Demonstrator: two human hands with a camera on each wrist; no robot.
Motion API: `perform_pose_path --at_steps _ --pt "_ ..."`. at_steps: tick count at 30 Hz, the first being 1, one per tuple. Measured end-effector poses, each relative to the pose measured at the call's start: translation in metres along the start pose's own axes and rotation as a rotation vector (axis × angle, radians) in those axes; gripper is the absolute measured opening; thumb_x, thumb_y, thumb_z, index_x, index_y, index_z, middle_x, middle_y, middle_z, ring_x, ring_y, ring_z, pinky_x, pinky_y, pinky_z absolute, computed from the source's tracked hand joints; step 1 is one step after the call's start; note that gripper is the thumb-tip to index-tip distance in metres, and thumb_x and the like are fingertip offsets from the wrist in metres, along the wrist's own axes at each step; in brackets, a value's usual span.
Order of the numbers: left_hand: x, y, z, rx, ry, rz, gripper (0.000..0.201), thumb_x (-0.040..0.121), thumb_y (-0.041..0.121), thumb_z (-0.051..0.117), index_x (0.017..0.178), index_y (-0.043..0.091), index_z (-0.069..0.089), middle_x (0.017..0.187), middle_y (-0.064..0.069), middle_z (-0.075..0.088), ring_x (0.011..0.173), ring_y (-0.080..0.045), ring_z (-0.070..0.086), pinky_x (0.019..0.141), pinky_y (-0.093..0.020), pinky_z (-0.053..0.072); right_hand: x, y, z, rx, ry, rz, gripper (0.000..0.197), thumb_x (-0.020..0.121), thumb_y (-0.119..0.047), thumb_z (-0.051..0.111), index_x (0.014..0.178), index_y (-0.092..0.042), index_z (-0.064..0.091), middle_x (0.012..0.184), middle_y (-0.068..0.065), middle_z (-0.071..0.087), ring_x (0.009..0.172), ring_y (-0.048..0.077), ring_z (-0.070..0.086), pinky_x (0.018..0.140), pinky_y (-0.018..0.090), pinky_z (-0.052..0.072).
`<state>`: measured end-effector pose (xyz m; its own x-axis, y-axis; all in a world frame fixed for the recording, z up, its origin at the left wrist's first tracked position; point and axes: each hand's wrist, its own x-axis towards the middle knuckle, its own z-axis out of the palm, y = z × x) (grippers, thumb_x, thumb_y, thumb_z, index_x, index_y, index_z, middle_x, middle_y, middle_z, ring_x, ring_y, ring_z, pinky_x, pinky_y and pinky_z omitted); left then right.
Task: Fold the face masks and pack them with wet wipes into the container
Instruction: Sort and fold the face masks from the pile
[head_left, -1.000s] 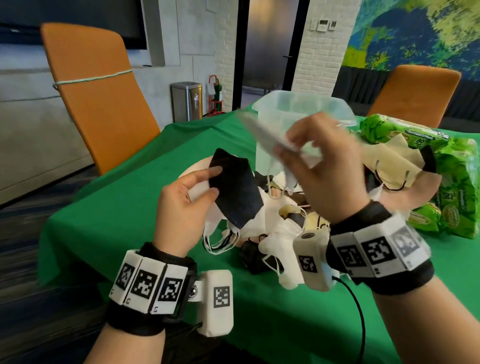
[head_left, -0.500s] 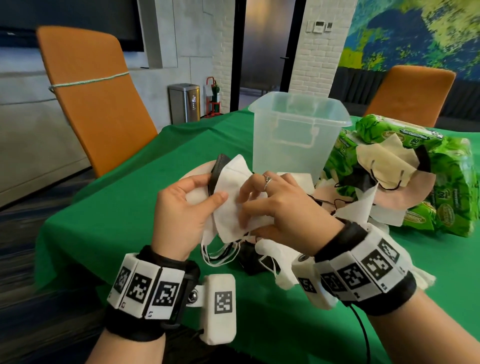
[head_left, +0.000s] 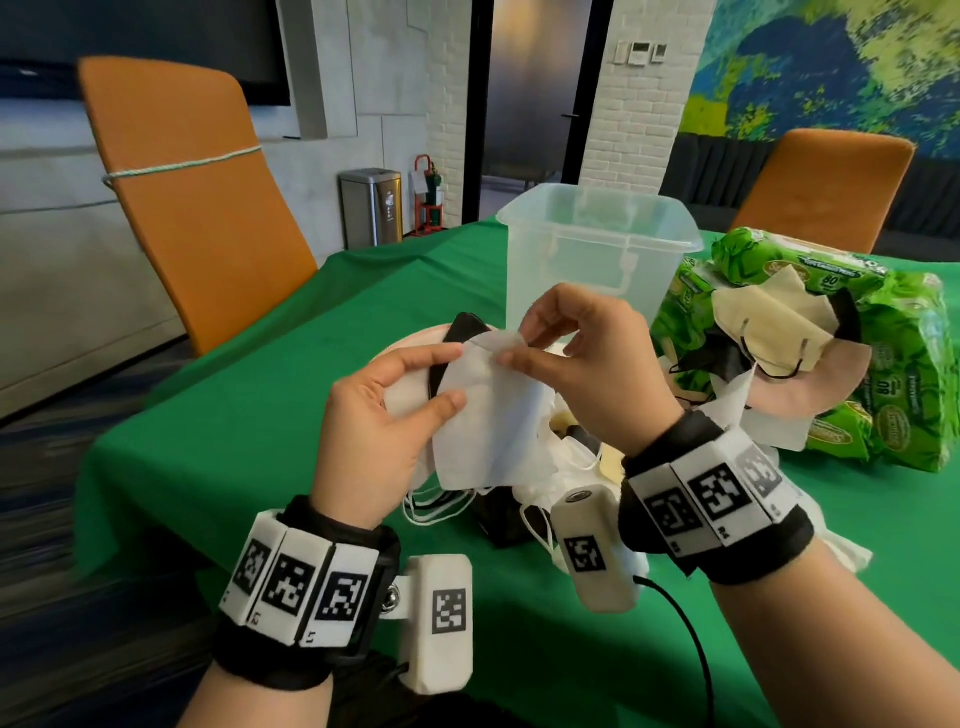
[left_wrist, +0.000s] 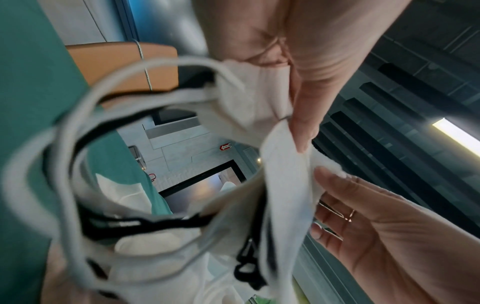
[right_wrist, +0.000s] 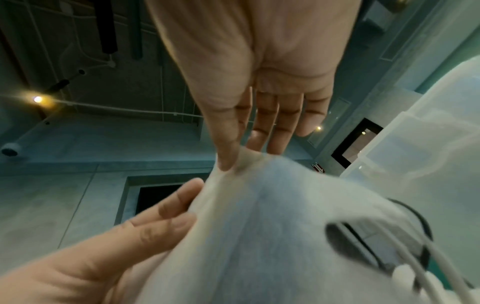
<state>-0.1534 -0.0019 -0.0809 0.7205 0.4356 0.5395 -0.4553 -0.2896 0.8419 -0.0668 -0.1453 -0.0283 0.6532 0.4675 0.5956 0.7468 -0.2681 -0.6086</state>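
Holding one white mask, both hands grip it: left hand its side, right hand its top. One container stands behind on the worktop.

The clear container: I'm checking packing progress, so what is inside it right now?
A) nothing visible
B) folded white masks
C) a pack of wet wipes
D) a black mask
A: in the head view the clear container stands with see-through walls showing no contents, while the white mask is held in front of it by both hands.
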Motion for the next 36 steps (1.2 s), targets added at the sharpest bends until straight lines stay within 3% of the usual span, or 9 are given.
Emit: perform_pose_path --at_steps 4,8,10,13,18,22,26,31,36 --pt "0.0 0.0 -0.001 -0.033 -0.001 -0.04 0.03 0.074 0.008 0.076 0.091 0.032 0.069 0.104 0.009 0.07 0.101 -0.006 0.064 0.095 -0.029 0.048 -0.001 -0.001 -0.005 0.091 -0.122 -0.042 0.017 0.075 -0.011 0.074 0.071 -0.018 0.059 0.075 -0.002 0.065 0.071 0.006 0.057 0.063 0.008 0.038" --pt "-0.001 0.003 0.001 -0.014 -0.022 -0.032 0.031 0.07 0.008 0.077 0.09 0.03 0.068 0.102 0.01 0.069 0.092 0.009 0.062 0.084 -0.007 0.043 0.005 -0.004 -0.012 0.078 -0.257 -0.096 0.028 0.076 -0.007 0.073 0.072 -0.027 0.054 0.071 -0.013 0.059 0.065 0.002 0.052 0.062 0.008 0.036" --pt "-0.002 0.002 0.003 -0.019 -0.029 -0.039 0.035 0.07 0.002 0.077 0.088 0.031 0.069 0.095 0.011 0.071 0.087 0.002 0.065 0.081 -0.015 0.049 0.01 -0.005 -0.012 0.033 -0.278 -0.098 0.031 0.074 -0.009 0.075 0.077 -0.03 0.051 0.07 -0.014 0.058 0.062 0.004 0.049 0.061 0.01 0.037" --pt "-0.003 -0.001 0.005 -0.027 -0.021 -0.041 0.038 0.07 0.001 0.077 0.084 0.036 0.071 0.09 0.012 0.073 0.087 -0.008 0.068 0.084 -0.029 0.052 0.014 -0.007 -0.007 0.011 -0.25 -0.049 0.031 0.072 -0.01 0.076 0.084 -0.024 0.051 0.068 -0.007 0.063 0.057 0.008 0.048 0.06 0.017 0.039" --pt "-0.002 0.0 0.006 0.027 -0.032 0.006 0.039 0.073 0.001 0.075 0.089 0.036 0.067 0.095 0.028 0.068 0.1 0.005 0.061 0.089 -0.01 0.041 0.011 -0.005 0.003 0.014 -0.133 0.037 0.036 0.069 -0.016 0.08 0.098 -0.012 0.059 0.062 -0.009 0.056 0.052 0.002 0.046 0.058 0.02 0.039" --pt "-0.002 -0.003 0.005 0.005 -0.024 -0.005 0.042 0.075 -0.002 0.073 0.092 0.036 0.065 0.099 0.021 0.07 0.099 -0.006 0.065 0.09 -0.026 0.049 0.012 -0.005 0.002 -0.103 -0.182 0.045 0.033 0.069 -0.029 0.078 0.097 -0.017 0.066 0.081 -0.003 0.052 0.065 0.012 0.05 0.064 0.023 0.041" --pt "-0.001 -0.003 0.007 -0.01 -0.027 0.002 0.041 0.077 -0.004 0.07 0.097 0.031 0.062 0.094 0.024 0.069 0.091 0.001 0.065 0.082 -0.017 0.049 0.009 -0.005 0.002 -0.083 -0.11 -0.024 0.024 0.067 -0.025 0.081 0.087 -0.024 0.066 0.089 0.0 0.056 0.07 0.013 0.055 0.063 0.011 0.038" --pt "0.0 -0.005 0.007 -0.06 -0.013 -0.005 0.04 0.079 -0.006 0.067 0.099 0.027 0.062 0.094 0.014 0.072 0.09 -0.009 0.067 0.078 -0.02 0.051 0.005 -0.001 0.008 -0.068 -0.057 -0.061 0.024 0.064 -0.02 0.082 0.084 -0.022 0.068 0.085 0.001 0.056 0.072 0.007 0.049 0.064 0.01 0.035" --pt "0.001 -0.002 0.004 -0.015 -0.015 0.013 0.038 0.078 -0.004 0.068 0.096 0.029 0.063 0.096 0.023 0.07 0.097 0.0 0.064 0.085 -0.018 0.047 0.006 -0.003 0.01 -0.061 -0.098 -0.094 0.027 0.066 -0.015 0.081 0.09 -0.019 0.07 0.086 0.006 0.054 0.074 0.012 0.051 0.066 0.007 0.035"
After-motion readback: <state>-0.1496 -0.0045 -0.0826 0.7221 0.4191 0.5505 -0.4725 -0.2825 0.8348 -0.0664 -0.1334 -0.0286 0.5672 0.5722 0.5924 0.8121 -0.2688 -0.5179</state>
